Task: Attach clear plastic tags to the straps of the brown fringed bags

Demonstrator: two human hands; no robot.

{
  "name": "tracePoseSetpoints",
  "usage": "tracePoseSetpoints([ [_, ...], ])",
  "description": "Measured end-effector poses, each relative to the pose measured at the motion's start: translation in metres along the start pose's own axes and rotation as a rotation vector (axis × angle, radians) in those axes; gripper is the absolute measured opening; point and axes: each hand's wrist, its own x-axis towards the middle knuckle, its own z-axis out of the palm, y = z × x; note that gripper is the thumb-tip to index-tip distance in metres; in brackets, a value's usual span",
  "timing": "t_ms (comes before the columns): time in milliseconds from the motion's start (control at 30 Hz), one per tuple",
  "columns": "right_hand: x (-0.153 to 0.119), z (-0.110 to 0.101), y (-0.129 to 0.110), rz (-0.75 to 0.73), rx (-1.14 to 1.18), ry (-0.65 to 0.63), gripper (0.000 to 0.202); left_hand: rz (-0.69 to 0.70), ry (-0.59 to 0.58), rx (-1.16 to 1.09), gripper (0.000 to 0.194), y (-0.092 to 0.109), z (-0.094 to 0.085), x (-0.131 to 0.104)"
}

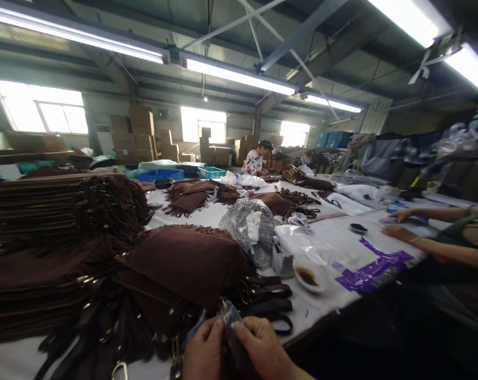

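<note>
At the bottom centre, my left hand and my right hand are close together, fingers pinched. Between them is a dark strap with bluish clear plastic film at its upper end; my right thumb presses on it. What my left fingertips pinch is too small to make out. Just beyond the hands lies a dark brown fringed bag on other bags, with looped straps to its right. Metal clasps hang at the lower left of the hands.
Tall stacks of brown bags fill the left. Ahead are a patterned silver roll, a metal block, a white dish with brown liquid and purple plastic. A person's hands work at the right; another person sits farther back.
</note>
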Motion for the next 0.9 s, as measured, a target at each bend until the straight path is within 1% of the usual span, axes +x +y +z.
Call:
tracePoseSetpoints([
  [133, -0.006, -0.001, 0.005, 0.055, 0.054, -0.03, 0.055, 0.17, 0.084, 0.32, 0.019, 0.002, -0.004, -0.001],
  [167, -0.007, -0.002, 0.007, 0.063, 0.064, -0.031, 0.056, 0.218, 0.094, 0.367, 0.019, 0.002, -0.005, -0.001],
  [233, -0.008, -0.003, 0.009, 0.067, 0.077, -0.034, 0.056, 0.293, 0.074, 0.424, 0.021, 0.003, -0.005, 0.0],
  [367, -0.008, -0.004, 0.009, 0.075, 0.114, -0.057, 0.055, 0.393, 0.018, 0.436, 0.023, 0.005, -0.008, 0.002],
  [467, -0.006, -0.005, 0.006, 0.064, 0.112, -0.042, 0.052, 0.453, 0.028, 0.454, 0.021, 0.01, -0.008, 0.001],
  [600, 0.004, -0.006, -0.001, 0.06, 0.081, -0.015, 0.049, 0.48, 0.084, 0.405, 0.019, 0.015, -0.003, 0.0],
  [700, 0.012, -0.004, -0.007, 0.014, 0.054, -0.005, 0.051, 0.512, 0.123, 0.384, 0.021, 0.017, 0.0, 0.001],
  [767, 0.016, -0.002, -0.011, -0.022, 0.053, 0.014, 0.052, 0.518, 0.126, 0.376, 0.022, 0.018, 0.001, 0.002],
  [833, 0.019, 0.001, -0.013, -0.05, 0.088, 0.029, 0.052, 0.505, 0.13, 0.343, 0.021, 0.02, 0.0, 0.003],
  [900, 0.02, 0.004, -0.015, -0.057, 0.188, -0.002, 0.052, 0.482, 0.133, 0.305, 0.021, 0.022, -0.003, 0.004],
])
